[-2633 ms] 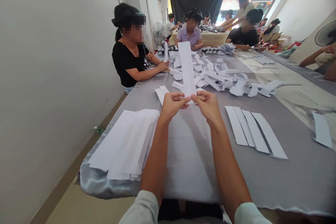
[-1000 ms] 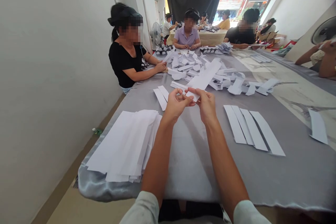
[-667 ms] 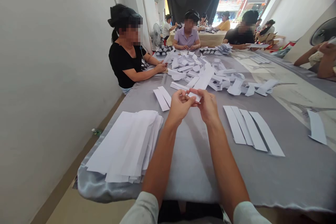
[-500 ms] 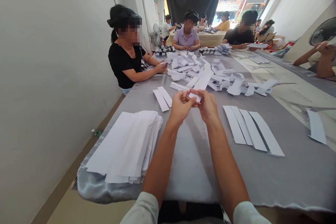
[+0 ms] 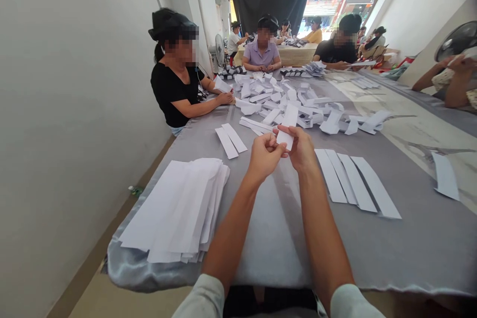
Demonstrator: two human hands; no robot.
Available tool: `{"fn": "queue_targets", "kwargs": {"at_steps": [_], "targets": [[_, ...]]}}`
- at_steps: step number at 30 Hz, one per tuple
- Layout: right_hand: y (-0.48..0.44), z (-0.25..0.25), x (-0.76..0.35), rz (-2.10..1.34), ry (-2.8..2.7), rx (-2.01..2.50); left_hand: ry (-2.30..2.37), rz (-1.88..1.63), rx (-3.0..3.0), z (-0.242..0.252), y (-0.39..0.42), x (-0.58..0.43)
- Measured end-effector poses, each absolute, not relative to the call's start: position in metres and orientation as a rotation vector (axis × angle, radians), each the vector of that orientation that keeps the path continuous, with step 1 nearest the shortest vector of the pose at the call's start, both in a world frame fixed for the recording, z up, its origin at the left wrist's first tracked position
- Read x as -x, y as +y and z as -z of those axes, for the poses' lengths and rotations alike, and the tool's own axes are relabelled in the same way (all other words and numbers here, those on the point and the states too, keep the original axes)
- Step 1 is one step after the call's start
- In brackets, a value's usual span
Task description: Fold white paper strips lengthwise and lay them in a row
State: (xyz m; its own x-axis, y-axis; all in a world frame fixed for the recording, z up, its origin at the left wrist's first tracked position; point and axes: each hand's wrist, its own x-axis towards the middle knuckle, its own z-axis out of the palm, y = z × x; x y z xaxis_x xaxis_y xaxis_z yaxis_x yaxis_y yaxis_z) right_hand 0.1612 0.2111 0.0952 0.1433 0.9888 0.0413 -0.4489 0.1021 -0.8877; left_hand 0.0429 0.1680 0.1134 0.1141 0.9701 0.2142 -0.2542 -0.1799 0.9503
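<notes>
A white paper strip (image 5: 285, 139) is held between both hands above the grey cloth; its far part extends toward the heap. My left hand (image 5: 267, 155) pinches its near end with curled fingers. On the other side, my right hand (image 5: 300, 146) grips the strip's right edge, fingers bent behind it. Just beyond lies a heap of folded white paper pieces (image 5: 261, 97). Two flat strips (image 5: 230, 140) rest left of my left hand, and several strips (image 5: 354, 181) lie side by side to the right. A thick stack of white paper (image 5: 175, 208) is at the near left.
The grey-covered table (image 5: 268, 243) has its near edge by my forearms. A person in black (image 5: 179, 84) sits at the left edge holding paper. Another in purple (image 5: 261, 54) sits across. One curved strip (image 5: 445, 176) lies far right.
My hands have shifted slightly right, and the near part of the strip shows more of its face. The person at the left now has a paper piece raised.
</notes>
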Motion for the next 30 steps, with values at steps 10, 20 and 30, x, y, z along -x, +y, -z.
{"fn": "queue_targets", "kwargs": {"at_steps": [10,20,30], "targets": [[0.212,-0.096,-0.161,-1.232,-0.881,0.841,0.788,-1.348,-1.228,-0.120,0.163,-0.038],[0.228,-0.080,-0.179,-1.140,-0.649,0.835,0.736,-1.150,-1.337,-0.124,0.152,-0.035],[0.242,-0.067,-0.220,-1.159,-0.493,0.801,0.654,-0.955,-1.388,-0.137,0.138,-0.033]]}}
